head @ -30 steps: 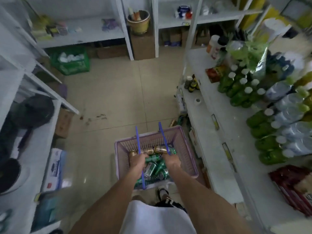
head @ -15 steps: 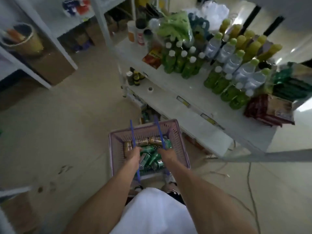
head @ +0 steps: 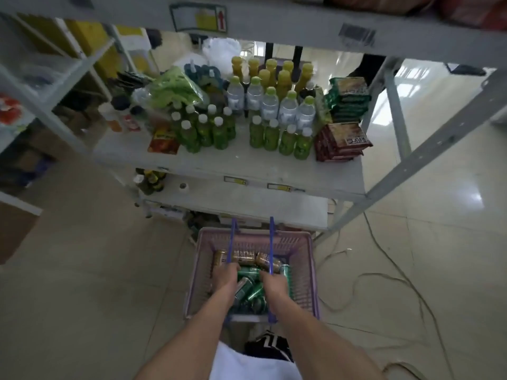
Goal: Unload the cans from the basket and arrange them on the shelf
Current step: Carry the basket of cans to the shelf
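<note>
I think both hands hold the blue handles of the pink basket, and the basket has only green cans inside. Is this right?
Not quite. The head view shows both the left hand and the right hand on the blue handles of the pink basket, but alongside the green cans there are also gold-brown cans at the far end.

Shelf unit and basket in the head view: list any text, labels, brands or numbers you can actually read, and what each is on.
No text reads clearly.
Sticker on the upper shelf edge: a red up arrow; wording blurred.
Barcode label on the same edge: unreadable.
Red packet stack: white label, characters blurred.
Price tags on the shelf front: too small.
Cans in the basket and bottles: print illegible.
</note>
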The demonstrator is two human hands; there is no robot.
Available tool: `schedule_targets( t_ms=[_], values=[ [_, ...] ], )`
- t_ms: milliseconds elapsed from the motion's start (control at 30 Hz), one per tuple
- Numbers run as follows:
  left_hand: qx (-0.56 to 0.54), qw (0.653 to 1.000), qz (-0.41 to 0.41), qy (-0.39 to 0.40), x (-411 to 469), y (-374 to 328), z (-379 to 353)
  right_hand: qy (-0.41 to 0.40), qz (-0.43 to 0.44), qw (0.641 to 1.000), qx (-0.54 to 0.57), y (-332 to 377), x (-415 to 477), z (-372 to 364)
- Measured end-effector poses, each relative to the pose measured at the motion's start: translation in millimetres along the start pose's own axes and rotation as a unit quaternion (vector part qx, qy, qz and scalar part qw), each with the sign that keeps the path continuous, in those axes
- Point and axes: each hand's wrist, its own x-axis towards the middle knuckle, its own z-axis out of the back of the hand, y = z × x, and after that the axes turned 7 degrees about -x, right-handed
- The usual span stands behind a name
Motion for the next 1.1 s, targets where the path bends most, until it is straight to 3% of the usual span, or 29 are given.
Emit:
schedule_targets(
  t_ms=[200, 433, 733, 1100],
  values=[
    [0.047, 0.998, 0.031, 0.038, 33, 15, -19, -0.037, -0.034, 0.998, 0.038, -20, 28, 14],
    [0.073, 0.995, 0.067, 0.023, 100, 28, -51, -0.055, -0.066, 0.996, 0.035, -26, 96, 19],
    [0.101, 0.987, 0.111, 0.049, 223, 67, -105, -0.084, -0.095, 0.992, 0.019, -52, 228, -18],
    [0.094, 0.991, 0.079, 0.062, 376, 117, -176, -0.092, -0.120, 0.988, 0.033, -83, 409, -60]
  ],
)
